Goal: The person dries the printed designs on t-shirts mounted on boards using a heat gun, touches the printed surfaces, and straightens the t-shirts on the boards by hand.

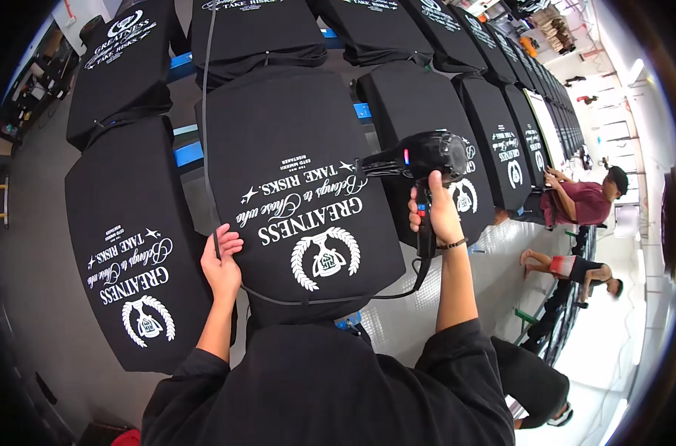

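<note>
Over the right edge of the central black T-shirt (278,119), the black hair dryer (423,154) points its nozzle (371,165) leftward, its barrel crosswise and handle toward the wearer. The right hand (440,214) grips the handle (425,234); the left hand (223,266) holds the power cord (330,300).

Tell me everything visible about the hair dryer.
Glossy black, seemingly plastic, the hair dryer has a narrow nozzle and blue and red details on its handle. The right hand holds that handle over printed black shirts, nozzle pointing left. Its cord loops to the left hand. Whether it is running cannot be told.
</note>
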Available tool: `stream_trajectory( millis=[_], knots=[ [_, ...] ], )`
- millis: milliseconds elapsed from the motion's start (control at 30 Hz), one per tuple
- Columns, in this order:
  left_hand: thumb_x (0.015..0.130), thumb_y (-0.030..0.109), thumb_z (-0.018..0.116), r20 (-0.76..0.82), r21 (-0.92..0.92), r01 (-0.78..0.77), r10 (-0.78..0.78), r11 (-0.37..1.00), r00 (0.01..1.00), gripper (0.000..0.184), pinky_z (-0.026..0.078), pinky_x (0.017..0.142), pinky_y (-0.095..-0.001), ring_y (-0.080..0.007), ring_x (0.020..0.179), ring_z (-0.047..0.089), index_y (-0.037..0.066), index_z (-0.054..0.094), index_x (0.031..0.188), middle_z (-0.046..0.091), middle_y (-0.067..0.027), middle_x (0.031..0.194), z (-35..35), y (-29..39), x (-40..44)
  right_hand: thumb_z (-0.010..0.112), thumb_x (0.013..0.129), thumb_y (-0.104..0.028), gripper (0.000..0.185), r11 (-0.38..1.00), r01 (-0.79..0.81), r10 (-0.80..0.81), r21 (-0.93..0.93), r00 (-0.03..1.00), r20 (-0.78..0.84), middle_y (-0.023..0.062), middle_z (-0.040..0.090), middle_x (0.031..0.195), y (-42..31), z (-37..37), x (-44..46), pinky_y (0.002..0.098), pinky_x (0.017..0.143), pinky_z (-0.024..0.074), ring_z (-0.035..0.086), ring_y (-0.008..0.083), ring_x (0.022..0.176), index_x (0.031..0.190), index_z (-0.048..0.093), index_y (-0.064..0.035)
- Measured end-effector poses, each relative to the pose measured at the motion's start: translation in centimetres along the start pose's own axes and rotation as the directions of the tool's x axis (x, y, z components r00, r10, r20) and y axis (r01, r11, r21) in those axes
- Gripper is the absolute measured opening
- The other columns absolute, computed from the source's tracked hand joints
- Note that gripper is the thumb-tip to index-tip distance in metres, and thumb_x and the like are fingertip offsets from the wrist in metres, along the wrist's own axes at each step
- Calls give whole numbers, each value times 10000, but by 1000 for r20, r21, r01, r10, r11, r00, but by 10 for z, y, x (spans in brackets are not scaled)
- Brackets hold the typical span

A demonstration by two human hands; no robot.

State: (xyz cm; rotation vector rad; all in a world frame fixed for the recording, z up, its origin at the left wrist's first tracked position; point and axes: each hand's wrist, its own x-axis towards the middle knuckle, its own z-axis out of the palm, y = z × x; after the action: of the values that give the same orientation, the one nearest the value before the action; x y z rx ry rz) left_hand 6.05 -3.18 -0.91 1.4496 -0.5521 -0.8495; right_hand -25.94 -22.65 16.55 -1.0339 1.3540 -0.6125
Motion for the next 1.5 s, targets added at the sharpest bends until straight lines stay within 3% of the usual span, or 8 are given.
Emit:
stream_trajectory(
  millis=[200,567,733,933,1067,1133,1333,1500],
  knots=[
    [849,-198,342,-49,-21,-11,10,1000,999,484,527,826,-254,-162,896,656,-77,546,1270,648,-130,1043,-16,3,2,419,951,-685,644,999,-31,30,-17,999,-27,42,525,635,-8,29,10,279,442,431,491,134,465,883,538,-56],
    [802,-220,301,-202,38,-41,48,998,978,538,536,907,-299,-196,979,656,-88,569,1249,655,-150,1084,-47,6,-16,426,1003,-579,570,998,8,17,-59,908,418,42,542,636,12,152,-14,274,418,444,512,123,451,897,530,-29],
    [799,-223,302,-226,42,-39,48,998,973,538,534,919,-302,-199,987,660,-89,571,1246,658,-156,1094,-49,6,-16,421,995,-598,594,997,25,3,-67,924,381,47,543,640,11,129,-12,278,428,449,513,126,452,900,538,-24],
    [772,-225,276,-171,58,-35,44,998,984,579,525,931,-295,-198,1007,657,-82,572,1249,656,-159,1121,-33,4,-5,400,982,-642,619,989,42,-38,-140,999,32,45,533,622,-1,37,-1,281,437,441,499,133,456,873,540,-50],
    [753,-225,269,-95,45,-40,44,998,994,597,518,946,-297,-205,1035,650,-83,571,1248,654,-161,1128,-13,7,4,430,954,-673,627,992,-64,66,107,998,-15,38,529,616,-1,4,7,286,447,437,487,136,452,872,544,-62],
    [732,-229,262,-66,46,-29,32,999,997,619,512,955,-298,-212,1058,644,-83,572,1248,652,-161,1134,-7,8,7,441,952,-670,626,999,-9,6,-47,999,-52,36,528,615,-2,10,6,282,440,438,494,134,451,873,544,-58],
    [728,-227,267,-74,89,-42,49,995,996,626,509,963,-301,-213,1070,641,-78,577,1252,653,-159,1142,-12,9,10,451,957,-655,625,996,19,-22,-86,999,-30,35,524,616,-6,40,11,282,430,438,500,130,451,868,535,-41],
    [739,-219,274,-122,82,-33,43,996,992,609,506,965,-302,-214,1071,641,-80,581,1246,653,-159,1148,-23,7,7,422,988,-617,614,999,18,-8,-50,982,188,33,531,611,-12,89,19,284,429,454,504,126,445,861,547,-30]
  ],
)
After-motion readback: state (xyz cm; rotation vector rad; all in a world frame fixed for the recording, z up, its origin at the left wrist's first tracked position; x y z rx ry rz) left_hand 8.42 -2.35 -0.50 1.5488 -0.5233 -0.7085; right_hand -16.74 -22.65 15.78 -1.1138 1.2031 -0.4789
